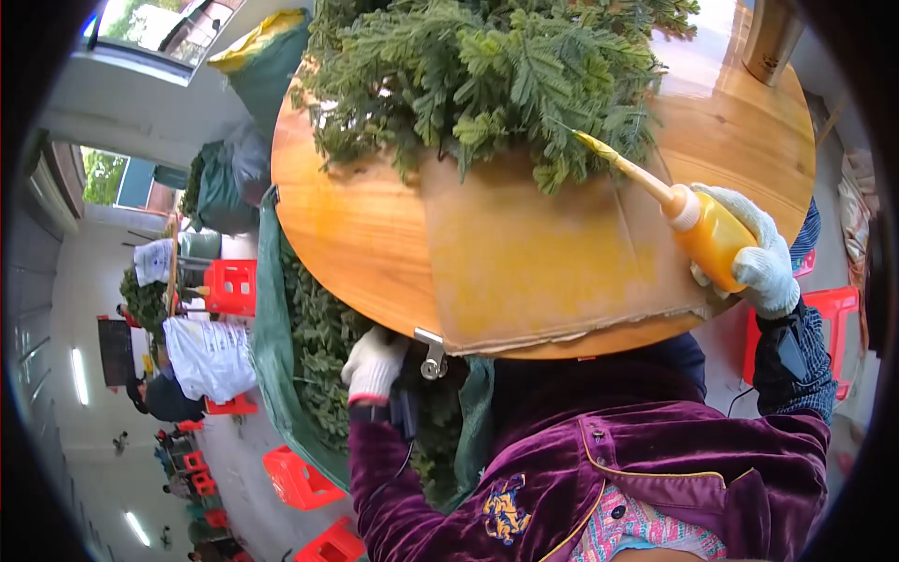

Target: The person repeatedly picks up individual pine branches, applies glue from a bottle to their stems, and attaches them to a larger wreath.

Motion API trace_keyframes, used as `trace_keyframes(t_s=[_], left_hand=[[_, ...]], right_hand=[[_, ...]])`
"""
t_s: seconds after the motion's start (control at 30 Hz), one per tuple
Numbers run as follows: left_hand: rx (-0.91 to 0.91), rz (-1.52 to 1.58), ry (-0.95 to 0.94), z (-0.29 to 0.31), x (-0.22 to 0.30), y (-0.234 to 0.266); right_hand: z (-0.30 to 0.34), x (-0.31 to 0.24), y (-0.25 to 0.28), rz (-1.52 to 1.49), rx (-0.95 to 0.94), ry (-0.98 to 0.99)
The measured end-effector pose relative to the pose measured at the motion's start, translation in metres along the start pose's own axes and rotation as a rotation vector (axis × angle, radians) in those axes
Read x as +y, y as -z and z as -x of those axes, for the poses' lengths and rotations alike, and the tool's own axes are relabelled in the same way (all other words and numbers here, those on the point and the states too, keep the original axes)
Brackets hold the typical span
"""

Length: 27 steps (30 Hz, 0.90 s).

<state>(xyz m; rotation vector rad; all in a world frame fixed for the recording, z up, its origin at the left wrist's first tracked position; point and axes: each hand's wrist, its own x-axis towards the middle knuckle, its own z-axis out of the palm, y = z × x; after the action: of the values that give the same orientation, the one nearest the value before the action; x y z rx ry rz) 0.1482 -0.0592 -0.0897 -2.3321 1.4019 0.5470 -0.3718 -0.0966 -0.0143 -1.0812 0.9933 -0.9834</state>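
My right hand [770,258], in a pale knit glove, grips a squeeze bottle [716,245] filled with yellow-orange liquid. The bottle tilts so its long, yellow-smeared nozzle [618,162] points up and left, its tip close to a heap of green fir sprigs [487,84] on the round wooden table [346,244]. Below the table's near left edge, my left hand [377,363] in a white glove reaches into a green woven sack [272,347] of similar sprigs [323,375]. Its fingers are hidden by the table edge and greenery.
Yellow-stained cardboard [534,262] covers the table's near middle. A metal clamp [431,354] sits on the near edge, and a metal tumbler [773,42] stands far right. Red plastic stools [302,478] are around. Filled sacks [228,187] and other people are off to the left.
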Motion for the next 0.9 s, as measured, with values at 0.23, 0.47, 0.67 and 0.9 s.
trace_keyframes(t_s=[0.23, 0.47, 0.67, 0.9], left_hand=[[0.488, 0.437, -0.039, 0.073, -0.004, 0.098], [0.922, 0.683, -0.865, 0.055, 0.15, 0.147], [1.054, 0.284, -0.986, 0.08, 0.253, 0.139], [0.706, 1.06, -0.98, 0.072, 0.249, 0.121]], right_hand=[[0.002, 0.001, 0.003, -0.219, 0.076, -0.001], [0.004, -0.004, 0.008, -0.154, 0.021, -0.014], [0.003, -0.008, 0.012, -0.114, -0.046, 0.003], [0.005, -0.002, 0.014, -0.1, -0.053, 0.018]])
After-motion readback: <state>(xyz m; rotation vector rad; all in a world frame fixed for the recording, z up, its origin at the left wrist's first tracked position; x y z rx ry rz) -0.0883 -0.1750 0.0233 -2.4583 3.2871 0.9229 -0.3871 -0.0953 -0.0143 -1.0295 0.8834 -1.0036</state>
